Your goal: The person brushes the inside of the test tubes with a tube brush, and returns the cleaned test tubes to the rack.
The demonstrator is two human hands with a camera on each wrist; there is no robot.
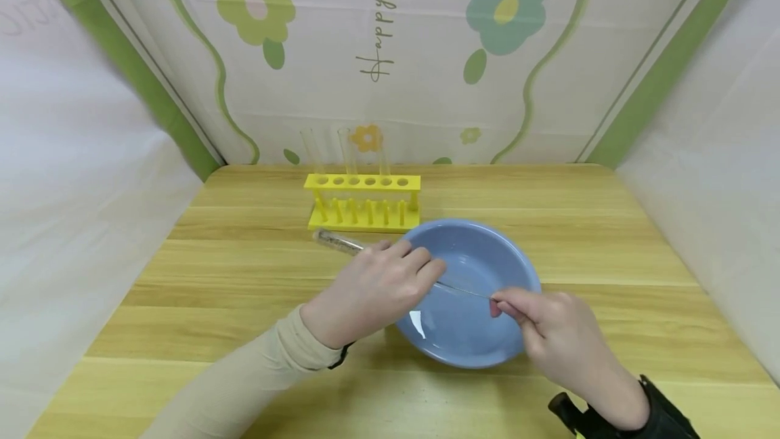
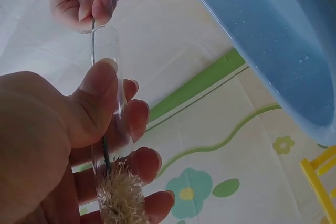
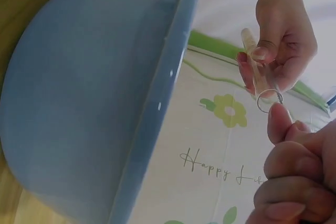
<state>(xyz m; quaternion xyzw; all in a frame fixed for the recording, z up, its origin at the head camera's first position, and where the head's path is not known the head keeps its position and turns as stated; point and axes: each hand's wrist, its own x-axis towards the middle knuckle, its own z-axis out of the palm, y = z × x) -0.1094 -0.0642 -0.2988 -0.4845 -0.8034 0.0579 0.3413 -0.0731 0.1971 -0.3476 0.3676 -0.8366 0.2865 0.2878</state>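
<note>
My left hand (image 1: pixel 380 283) grips a clear glass test tube (image 1: pixel 338 241) above the left part of the blue basin (image 1: pixel 463 344). In the left wrist view, its thumb lies along the glass and the fingers wrap round the other side. A test tube brush with pale bristles (image 2: pixel 122 198) sits inside the tube, toward the closed end. Its thin wire handle (image 1: pixel 466 290) runs out of the tube's mouth. My right hand (image 1: pixel 560 330), over the basin's right side, pinches the end of that wire between thumb and curled fingers.
Behind the basin stands a yellow test tube rack (image 1: pixel 362 183) with several holes and pegs. Three clear test tubes stand upright in it, among them a tube at the left (image 1: pixel 312 151). A flowered cloth (image 1: pixel 420 114) hangs behind the wooden table (image 1: pixel 244 276).
</note>
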